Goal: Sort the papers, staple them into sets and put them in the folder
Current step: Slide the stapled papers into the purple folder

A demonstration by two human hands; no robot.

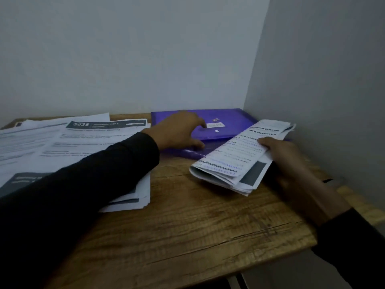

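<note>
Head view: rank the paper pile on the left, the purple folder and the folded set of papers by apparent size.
1. Paper pile, partly under the sleeve.
2. Purple folder, partly covered.
3. Folded set of papers, gripped by the right hand.

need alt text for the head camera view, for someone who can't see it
A person's right hand holds a folded bundle of printed papers over a wooden table, while the left hand rests on a purple folder against the wall. A spread pile of printed sheets lies at the left.
</note>
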